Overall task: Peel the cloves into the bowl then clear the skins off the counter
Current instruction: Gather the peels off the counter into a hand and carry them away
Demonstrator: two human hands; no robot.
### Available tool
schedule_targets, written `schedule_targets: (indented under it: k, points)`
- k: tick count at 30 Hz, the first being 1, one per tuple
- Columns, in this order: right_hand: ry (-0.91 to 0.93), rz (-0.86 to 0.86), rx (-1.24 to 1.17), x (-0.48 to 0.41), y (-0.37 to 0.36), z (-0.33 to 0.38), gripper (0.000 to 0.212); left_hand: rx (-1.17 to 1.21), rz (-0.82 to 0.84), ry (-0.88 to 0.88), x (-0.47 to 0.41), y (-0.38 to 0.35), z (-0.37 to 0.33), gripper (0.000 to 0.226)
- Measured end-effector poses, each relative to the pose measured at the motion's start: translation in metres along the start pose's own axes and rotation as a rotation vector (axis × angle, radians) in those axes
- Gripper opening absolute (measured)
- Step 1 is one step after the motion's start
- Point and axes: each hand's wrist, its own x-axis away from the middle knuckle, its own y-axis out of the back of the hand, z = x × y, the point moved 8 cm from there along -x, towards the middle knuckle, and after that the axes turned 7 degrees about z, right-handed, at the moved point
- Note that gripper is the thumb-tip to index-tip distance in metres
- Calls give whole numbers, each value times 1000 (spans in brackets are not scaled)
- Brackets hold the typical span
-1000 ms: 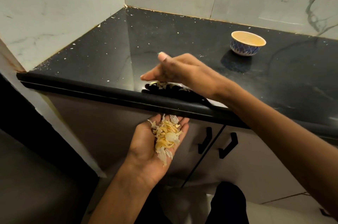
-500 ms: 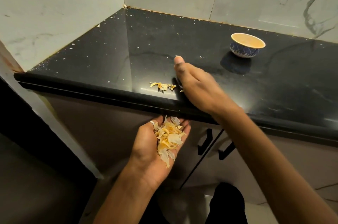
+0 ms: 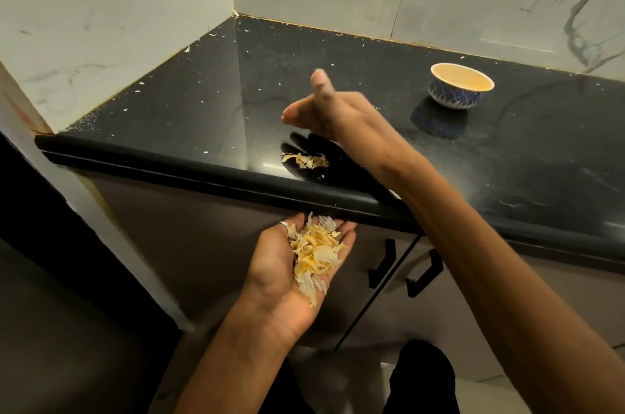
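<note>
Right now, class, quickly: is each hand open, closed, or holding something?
Left hand: open, palm up, carrying a heap of garlic skins.
Right hand: open, fingers straight, holding nothing.

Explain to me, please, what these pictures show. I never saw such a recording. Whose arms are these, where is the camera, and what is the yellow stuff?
There is no machine here: a person works with bare hands. All pictures come from one camera worn on the person's head, looking down, so both arms are the wearer's own. The left hand is held palm up just below the edge of the black counter and carries a pile of skins, the dry peel of cloves. The right hand hovers open above a small heap of skins lying near the counter's edge. It looks ready to sweep them into the left palm, but that is a guess. A bowl stands farther back on the right; its contents cannot be seen.
</note>
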Motion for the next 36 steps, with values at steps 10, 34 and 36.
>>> schedule_targets:
  k: [10,34,36]
  points:
    - [105,238,-81,28,-25,6,60,-23,44,55,-1,-3,-5,39]
    - [142,180,-50,46,-9,5,58,-60,149,67,-11,-1,-11,45]
    - [148,170,34,48,-10,4,57,-47,160,54,-11,-1,-12,44]
